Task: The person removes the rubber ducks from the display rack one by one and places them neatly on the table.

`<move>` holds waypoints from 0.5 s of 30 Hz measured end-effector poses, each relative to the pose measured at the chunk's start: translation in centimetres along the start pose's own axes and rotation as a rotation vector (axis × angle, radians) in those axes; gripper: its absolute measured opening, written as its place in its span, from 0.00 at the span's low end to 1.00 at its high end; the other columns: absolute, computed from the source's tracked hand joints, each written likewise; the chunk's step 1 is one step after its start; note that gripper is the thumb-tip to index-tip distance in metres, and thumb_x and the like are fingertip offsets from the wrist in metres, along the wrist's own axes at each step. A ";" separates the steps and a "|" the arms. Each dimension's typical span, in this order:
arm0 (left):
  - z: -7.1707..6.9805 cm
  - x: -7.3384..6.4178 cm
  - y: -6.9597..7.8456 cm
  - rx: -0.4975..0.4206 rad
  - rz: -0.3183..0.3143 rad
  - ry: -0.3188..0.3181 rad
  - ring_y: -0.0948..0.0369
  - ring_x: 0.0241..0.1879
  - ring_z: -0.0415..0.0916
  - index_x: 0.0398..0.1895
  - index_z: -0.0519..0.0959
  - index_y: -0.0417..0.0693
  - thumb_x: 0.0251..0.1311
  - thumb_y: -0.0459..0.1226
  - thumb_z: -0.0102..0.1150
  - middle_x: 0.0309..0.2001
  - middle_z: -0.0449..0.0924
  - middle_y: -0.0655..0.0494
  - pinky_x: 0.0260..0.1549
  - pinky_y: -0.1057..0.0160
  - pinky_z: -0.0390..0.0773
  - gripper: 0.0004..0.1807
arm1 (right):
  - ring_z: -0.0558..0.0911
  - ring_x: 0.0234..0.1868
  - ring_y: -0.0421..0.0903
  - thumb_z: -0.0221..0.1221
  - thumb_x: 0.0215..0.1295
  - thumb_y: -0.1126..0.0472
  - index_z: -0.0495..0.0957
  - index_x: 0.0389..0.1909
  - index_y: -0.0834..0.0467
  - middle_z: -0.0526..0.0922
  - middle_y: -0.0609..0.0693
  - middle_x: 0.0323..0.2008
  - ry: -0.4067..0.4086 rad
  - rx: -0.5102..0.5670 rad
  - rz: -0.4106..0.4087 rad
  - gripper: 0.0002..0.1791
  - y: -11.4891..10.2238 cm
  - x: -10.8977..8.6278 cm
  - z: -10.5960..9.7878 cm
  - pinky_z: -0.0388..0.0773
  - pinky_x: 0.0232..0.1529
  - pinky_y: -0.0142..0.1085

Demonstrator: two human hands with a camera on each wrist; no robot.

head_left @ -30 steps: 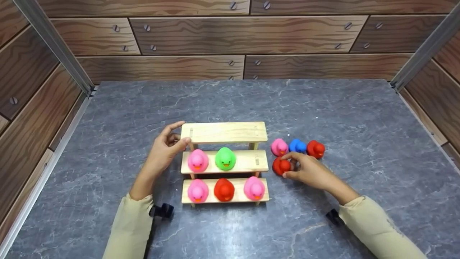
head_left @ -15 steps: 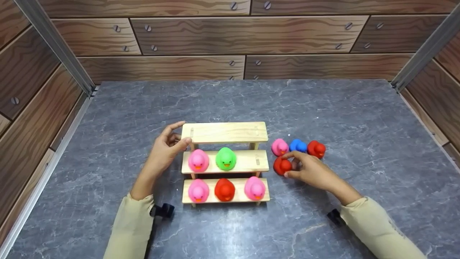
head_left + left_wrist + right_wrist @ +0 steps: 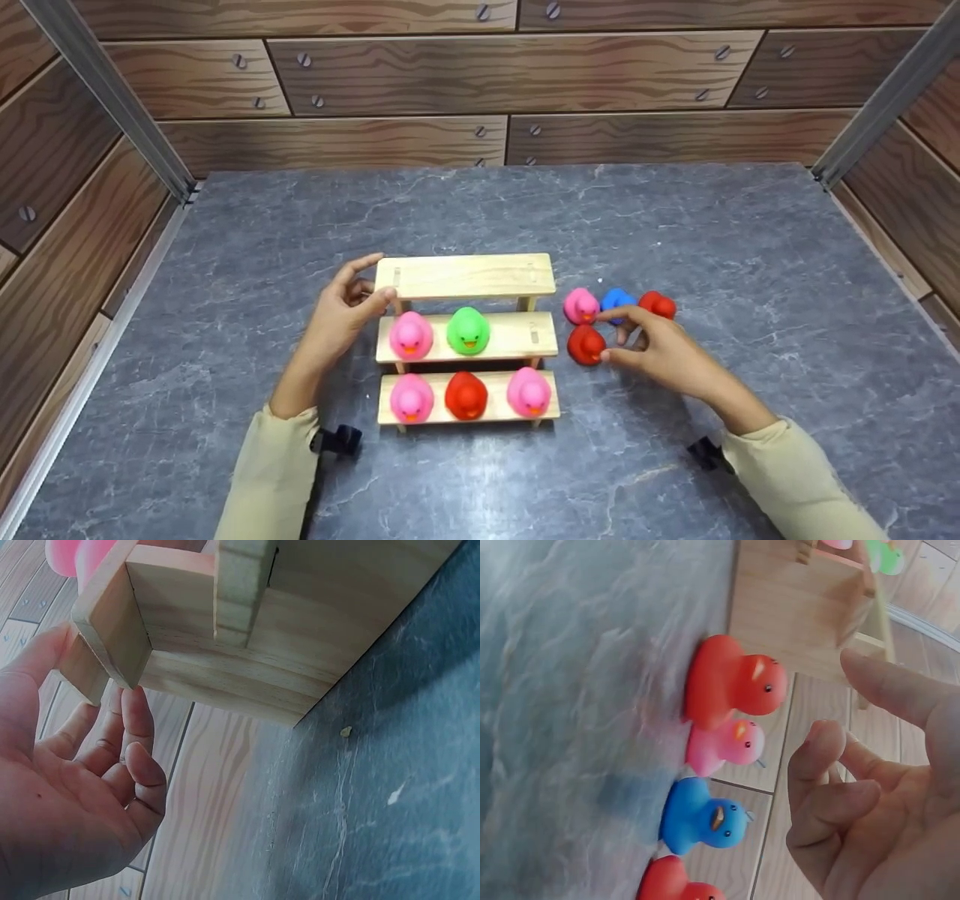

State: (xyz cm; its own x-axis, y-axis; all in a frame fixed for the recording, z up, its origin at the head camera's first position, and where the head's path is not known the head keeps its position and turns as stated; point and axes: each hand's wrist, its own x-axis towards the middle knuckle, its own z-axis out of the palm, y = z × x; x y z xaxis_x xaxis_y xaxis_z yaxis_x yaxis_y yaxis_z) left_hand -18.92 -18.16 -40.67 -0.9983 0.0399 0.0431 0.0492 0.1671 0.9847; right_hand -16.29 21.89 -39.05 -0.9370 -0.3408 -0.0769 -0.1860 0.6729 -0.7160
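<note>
A three-tier wooden display stand (image 3: 465, 276) stands mid-table. My left hand (image 3: 339, 319) grips the left end of its top tier, thumb at the front and fingers behind; the left wrist view shows the fingertips at the stand's wooden edge (image 3: 112, 622). To the right of the stand sits a red rubber duck (image 3: 585, 345), turned toward the lower right. My right hand (image 3: 664, 356) hovers beside this duck, thumb and fingers parted with nothing between them. In the right wrist view a gap shows between the hand (image 3: 885, 817) and the red duck (image 3: 727, 682).
Behind the red duck, a pink duck (image 3: 581, 306), a blue duck (image 3: 616, 301) and another red duck (image 3: 658, 304) form a row. The middle tier bears a pink duck (image 3: 411, 335) and a green duck (image 3: 469, 331). Two pink ducks flank a red duck (image 3: 466, 395) on the bottom tier.
My right hand has let go of the near red duck and drawn back slightly to the right. That duck now faces more toward the front. My left hand keeps its grip.
</note>
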 end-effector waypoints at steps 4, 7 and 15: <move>0.0 0.0 -0.1 -0.002 -0.005 -0.002 0.63 0.32 0.75 0.68 0.66 0.47 0.63 0.33 0.60 0.31 0.79 0.57 0.40 0.66 0.77 0.30 | 0.71 0.25 0.43 0.67 0.58 0.62 0.75 0.56 0.62 0.74 0.54 0.33 0.006 0.044 -0.016 0.25 -0.5 -0.5 -0.2 0.69 0.25 0.28; 0.1 0.0 0.0 -0.009 -0.003 -0.003 0.63 0.33 0.75 0.69 0.65 0.46 0.63 0.33 0.60 0.31 0.79 0.57 0.40 0.66 0.77 0.30 | 0.72 0.26 0.42 0.67 0.58 0.60 0.75 0.57 0.62 0.73 0.53 0.34 0.007 0.083 -0.021 0.25 -1.1 -0.7 -0.3 0.69 0.25 0.28; 0.1 0.0 0.1 -0.014 0.003 0.010 0.63 0.32 0.75 0.69 0.65 0.45 0.62 0.32 0.60 0.31 0.79 0.57 0.38 0.68 0.77 0.30 | 0.71 0.27 0.39 0.67 0.59 0.58 0.72 0.58 0.62 0.73 0.54 0.37 -0.011 0.189 -0.045 0.27 -2.7 -0.7 0.2 0.69 0.27 0.27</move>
State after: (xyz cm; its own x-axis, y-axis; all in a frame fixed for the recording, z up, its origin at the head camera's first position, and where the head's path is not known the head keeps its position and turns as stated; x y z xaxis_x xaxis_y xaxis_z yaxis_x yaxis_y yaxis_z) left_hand -18.96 -18.03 -40.57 -0.9984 0.0307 0.0479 0.0520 0.1528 0.9869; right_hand -15.04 20.17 -37.16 -0.9256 -0.3754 -0.0483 -0.1681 0.5222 -0.8361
